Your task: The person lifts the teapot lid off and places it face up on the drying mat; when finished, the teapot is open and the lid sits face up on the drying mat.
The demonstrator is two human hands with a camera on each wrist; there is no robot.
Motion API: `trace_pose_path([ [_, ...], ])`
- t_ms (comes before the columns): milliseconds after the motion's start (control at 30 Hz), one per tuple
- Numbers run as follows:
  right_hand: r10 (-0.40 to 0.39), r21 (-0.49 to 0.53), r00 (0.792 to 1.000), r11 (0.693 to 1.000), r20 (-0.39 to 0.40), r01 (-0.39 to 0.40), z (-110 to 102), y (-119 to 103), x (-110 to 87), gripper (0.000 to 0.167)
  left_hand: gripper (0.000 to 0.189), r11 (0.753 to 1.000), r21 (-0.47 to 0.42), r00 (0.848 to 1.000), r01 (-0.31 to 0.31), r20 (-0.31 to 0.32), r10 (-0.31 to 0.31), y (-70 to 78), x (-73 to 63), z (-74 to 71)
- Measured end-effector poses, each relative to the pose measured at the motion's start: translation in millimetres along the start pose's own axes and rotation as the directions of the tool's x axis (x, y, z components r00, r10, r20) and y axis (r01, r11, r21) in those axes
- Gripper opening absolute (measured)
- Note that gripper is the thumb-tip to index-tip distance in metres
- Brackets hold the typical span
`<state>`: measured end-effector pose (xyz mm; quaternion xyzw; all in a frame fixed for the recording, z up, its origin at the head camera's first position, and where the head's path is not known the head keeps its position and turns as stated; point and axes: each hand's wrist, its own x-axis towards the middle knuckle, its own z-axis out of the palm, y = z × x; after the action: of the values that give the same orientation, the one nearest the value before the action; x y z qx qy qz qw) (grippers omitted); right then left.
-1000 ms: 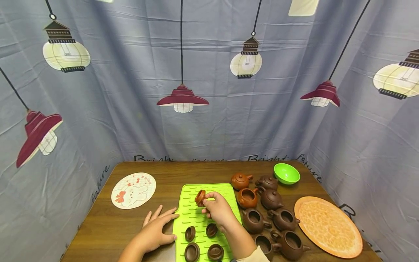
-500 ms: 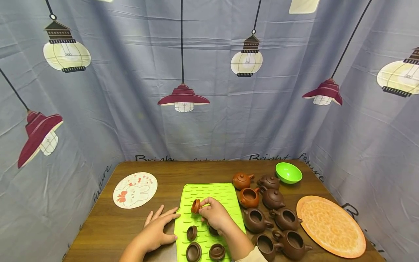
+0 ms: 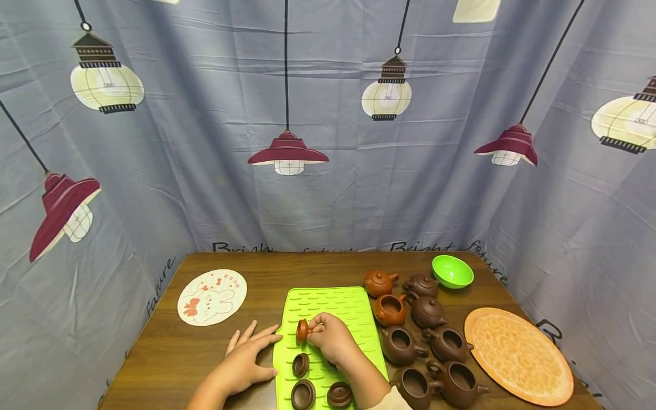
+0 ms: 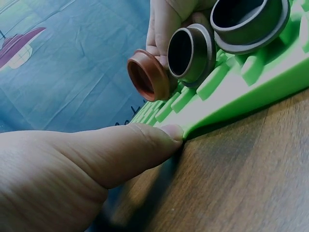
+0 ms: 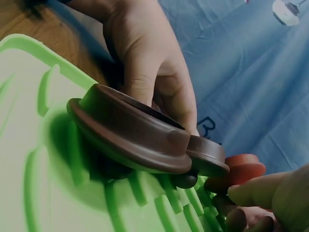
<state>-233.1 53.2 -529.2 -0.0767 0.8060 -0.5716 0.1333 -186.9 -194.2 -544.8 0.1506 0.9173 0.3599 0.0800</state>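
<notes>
In the head view my right hand (image 3: 330, 339) pinches a reddish-brown teapot lid (image 3: 302, 330) by its knob, the lid tipped on its side low over the green mat (image 3: 328, 302). The left wrist view shows this lid (image 4: 147, 76) with its hollow side facing left. My left hand (image 3: 241, 361) rests on the table with fingers spread, its thumb and fingertips touching the mat's left edge. Near the right hand a small dark lid (image 3: 300, 365) lies on the mat. Below it are two larger dark lids, one at left (image 3: 303, 394) and another at right (image 3: 339, 394).
Right of the mat stand several teapots: a reddish one with its lid on (image 3: 379, 283), a lidless reddish one (image 3: 390, 310), and dark ones such as the lidded teapot (image 3: 428, 311). A green bowl (image 3: 452, 271), an orange round mat (image 3: 519, 356) and a rabbit-print mat (image 3: 212, 298) lie farther out.
My right hand has moved the reddish-brown lid leftward and toward me, lower over the mat, in line with the dark lids. The right forearm now covers another small dark lid. My left hand stays put.
</notes>
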Motion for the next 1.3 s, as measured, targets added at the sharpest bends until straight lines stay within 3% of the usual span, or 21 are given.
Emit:
trace_pose_path([
  [333, -0.005, -0.223, 0.997, 0.975, -0.073, -0.011, 3.7, -4.1, -4.3, 0.014, 0.071, 1.000, -0.001, 1.000, 0.011, -0.004, -0.011, 0.3, -0.7, -0.3],
  [600, -0.055, -0.336, 0.993, 0.942, -0.107, 0.016, 7.9, -6.9, -6.6, 0.017, 0.071, 1.000, -0.008, 1.000, 0.008, -0.015, -0.008, 2.5, -2.2, -0.7],
  [967, -0.052, -0.358, 0.996, 0.934, -0.076, 0.021, 6.7, -8.3, -8.0, 0.017, 0.069, 1.000, -0.004, 1.000, -0.001, -0.022, 0.001, 1.6, -2.0, -1.3],
  [1300, -0.031, -0.297, 0.999, 0.955, -0.044, 0.016, -0.1, -4.6, -8.7, 0.010, 0.070, 1.000, -0.001, 1.000, -0.002, -0.005, 0.002, -0.5, -0.6, -1.3],
])
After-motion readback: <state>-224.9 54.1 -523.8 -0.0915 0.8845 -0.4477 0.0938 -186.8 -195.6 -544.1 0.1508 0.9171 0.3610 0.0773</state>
